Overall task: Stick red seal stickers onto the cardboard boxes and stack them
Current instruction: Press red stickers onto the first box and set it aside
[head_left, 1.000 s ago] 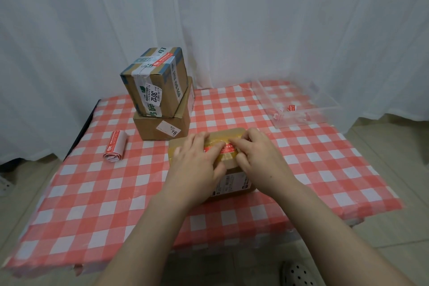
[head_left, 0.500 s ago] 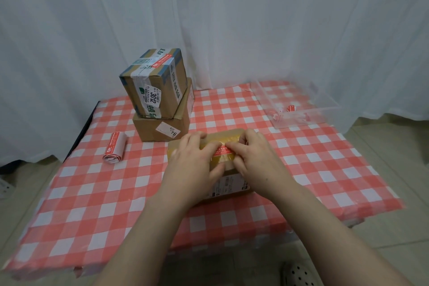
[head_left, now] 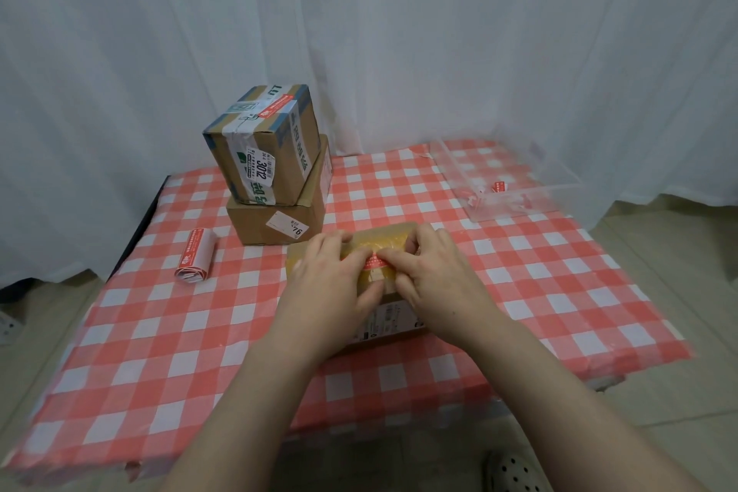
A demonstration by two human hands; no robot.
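Probably a home: gingham tablecloth (head_left: 159, 351), white curtains (head_left: 399, 32) (tiled floor (head_left: 671, 240)).

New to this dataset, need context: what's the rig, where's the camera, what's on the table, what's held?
No machine here: a person works with two bare hands, and the single picture comes from a head-worn camera looking forward and down. The surface is a table with a red-and-white checked cloth. Near the front lies a cardboard box with a red seal sticker on its taped top. The left hand lies flat on it, fingertips at the sticker's left end. The right hand has bent fingertips at the right end; pinching or pressing, I cannot tell. Behind, to the left, an upper box, already bearing a red sticker, is stacked on a lower box. Left of them lies a sticker roll; far right, a clear tray holds red scraps.
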